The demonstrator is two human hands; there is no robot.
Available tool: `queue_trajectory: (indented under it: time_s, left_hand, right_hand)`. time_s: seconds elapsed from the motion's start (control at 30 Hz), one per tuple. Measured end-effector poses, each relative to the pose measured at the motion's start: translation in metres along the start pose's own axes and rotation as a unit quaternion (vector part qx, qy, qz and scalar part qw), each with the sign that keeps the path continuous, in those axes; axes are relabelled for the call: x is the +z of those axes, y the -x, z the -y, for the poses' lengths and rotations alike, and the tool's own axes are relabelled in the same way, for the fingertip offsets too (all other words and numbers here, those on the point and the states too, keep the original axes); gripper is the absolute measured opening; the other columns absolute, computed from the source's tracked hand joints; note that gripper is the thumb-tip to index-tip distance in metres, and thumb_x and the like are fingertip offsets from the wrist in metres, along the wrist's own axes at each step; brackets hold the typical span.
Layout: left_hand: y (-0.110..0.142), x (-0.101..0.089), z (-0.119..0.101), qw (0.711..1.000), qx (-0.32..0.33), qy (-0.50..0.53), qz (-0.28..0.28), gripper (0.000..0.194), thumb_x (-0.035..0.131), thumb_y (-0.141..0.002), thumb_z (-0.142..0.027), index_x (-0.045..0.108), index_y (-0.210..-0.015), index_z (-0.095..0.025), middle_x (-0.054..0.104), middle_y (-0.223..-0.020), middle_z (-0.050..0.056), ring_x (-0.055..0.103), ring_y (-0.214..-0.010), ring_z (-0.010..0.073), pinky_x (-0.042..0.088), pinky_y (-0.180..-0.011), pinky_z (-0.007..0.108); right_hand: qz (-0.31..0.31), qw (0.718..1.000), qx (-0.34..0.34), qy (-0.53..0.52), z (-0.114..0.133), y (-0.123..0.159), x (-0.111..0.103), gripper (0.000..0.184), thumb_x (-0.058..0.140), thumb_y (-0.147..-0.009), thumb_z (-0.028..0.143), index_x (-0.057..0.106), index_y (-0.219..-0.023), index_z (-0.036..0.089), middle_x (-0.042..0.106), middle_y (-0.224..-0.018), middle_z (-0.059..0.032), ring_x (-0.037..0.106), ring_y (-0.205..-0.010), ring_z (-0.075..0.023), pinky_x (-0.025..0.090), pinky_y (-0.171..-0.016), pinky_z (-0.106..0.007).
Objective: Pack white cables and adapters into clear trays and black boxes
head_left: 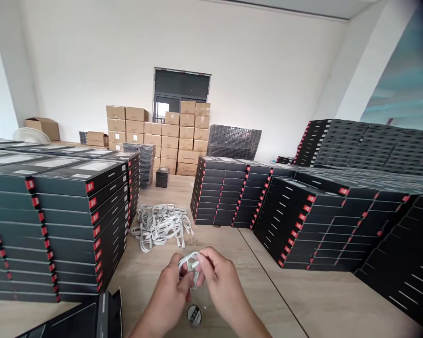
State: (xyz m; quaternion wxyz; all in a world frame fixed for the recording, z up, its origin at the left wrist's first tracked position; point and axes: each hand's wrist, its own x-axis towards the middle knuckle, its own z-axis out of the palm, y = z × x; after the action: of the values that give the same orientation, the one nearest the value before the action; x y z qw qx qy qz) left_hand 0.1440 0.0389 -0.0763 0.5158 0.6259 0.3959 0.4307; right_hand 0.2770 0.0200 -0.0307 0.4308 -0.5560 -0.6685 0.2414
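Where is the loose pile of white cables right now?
The pile of white cables lies on the wooden table, centre-left in the head view, beside the left box stack.

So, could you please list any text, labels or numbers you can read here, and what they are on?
No text here is legible.
Black boxes: red tabs and white marks, too small to read.
Cardboard cartons: labels and print blurred.
Coiled white cable, held in left hand and right hand: no print seen.
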Motion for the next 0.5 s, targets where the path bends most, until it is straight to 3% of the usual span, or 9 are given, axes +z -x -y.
queue_trajectory:
  time_s: [0.1, 0.23, 0.4, 0.5]
  left_hand:
    - [0.0010, 0.0008, -0.0032, 1.000, 0.010, 0.022, 0.007, 0.018, 0.048, -0.089, -0.040, 0.043, -0.086, -0.022, 0.053, -0.072, -0.005, 0.047, -0.053, 0.0093, 0.041, -0.051, 0.022]
    - [0.0046, -0.0022, -0.0082, 0.999, 0.025, 0.018, 0.015, 0.022, 0.044, -0.091, -0.044, 0.044, -0.090, -0.022, 0.055, -0.073, -0.004, 0.049, -0.058, 0.0110, 0.043, -0.058, 0.024]
    - [0.0064, -0.0020, -0.0098, 1.000, 0.028, -0.011, 0.002, 0.026, 0.037, -0.094, -0.046, 0.045, -0.095, -0.022, 0.056, -0.073, -0.003, 0.051, -0.060, 0.0126, 0.042, -0.062, 0.026]
    - [0.0049, -0.0001, -0.0097, 0.999, 0.025, -0.037, 0.003, 0.023, 0.037, -0.094, -0.044, 0.042, -0.096, -0.022, 0.057, -0.073, -0.002, 0.052, -0.059, 0.0132, 0.042, -0.061, 0.026]
  right_hand:
    - [0.037, 0.988, 0.054, -0.140, -0.0033, -0.0044, 0.0008, 0.031, 0.050, -0.089, 0.046, 0.060, -0.078, 0.019, 0.069, -0.072, -0.0024, 0.065, -0.055, -0.0162, 0.046, -0.057, -0.025]
    - [0.059, 0.968, 0.103, -0.220, -0.0066, -0.0079, -0.0008, 0.032, 0.057, -0.082, 0.048, 0.063, -0.077, 0.017, 0.070, -0.072, -0.0044, 0.063, -0.052, -0.0157, 0.045, -0.053, -0.024]
    - [-0.013, 0.984, 0.079, -0.161, -0.0059, -0.0067, -0.0018, 0.033, 0.053, -0.085, 0.047, 0.065, -0.085, 0.017, 0.068, -0.072, -0.0033, 0.066, -0.054, -0.0185, 0.048, -0.057, -0.028]
    - [-0.014, 0.987, 0.073, -0.139, -0.0035, -0.0057, -0.0014, 0.032, 0.052, -0.085, 0.047, 0.064, -0.083, 0.017, 0.068, -0.071, -0.0031, 0.066, -0.054, -0.0192, 0.048, -0.058, -0.028]
